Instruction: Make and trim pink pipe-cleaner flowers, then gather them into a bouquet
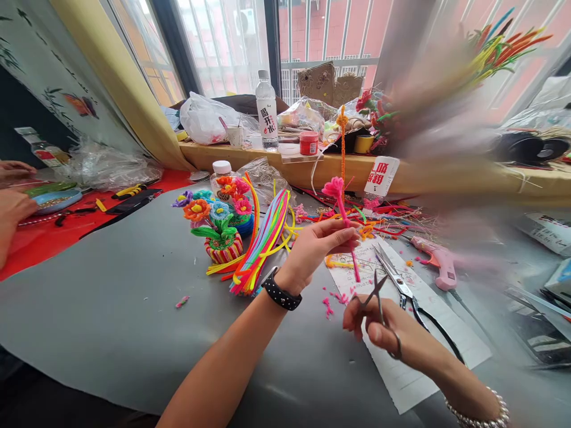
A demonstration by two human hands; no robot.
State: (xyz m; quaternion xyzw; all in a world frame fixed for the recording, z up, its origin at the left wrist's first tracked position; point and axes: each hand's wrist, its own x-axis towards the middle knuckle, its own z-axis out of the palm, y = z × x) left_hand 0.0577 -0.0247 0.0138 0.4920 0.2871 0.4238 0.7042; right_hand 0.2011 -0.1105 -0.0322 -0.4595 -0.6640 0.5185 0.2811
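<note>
My left hand [328,244] pinches a pink pipe-cleaner flower [341,199], its fuzzy head up and its stem hanging below the fingers. A small pair of scissors [378,300] is in my right hand [388,330], the blades spread and pointing up, just below the stem's lower end. Pink fuzz scraps [329,306] lie on the grey table under the hands. Beneath my right hand is a written paper sheet [388,380], with large scissors [397,279] lying on it. Left of my left hand are a bundle of coloured pipe cleaners [263,244] and a small striped pot [224,248] of pipe-cleaner flowers.
A pink glue gun [435,258] lies at right with its cord. Loose pipe cleaners [392,223] spread along the back below the sill, where a water bottle [266,113] stands. A large blurred shape covers the right side. Another person's hands [18,205] are at far left.
</note>
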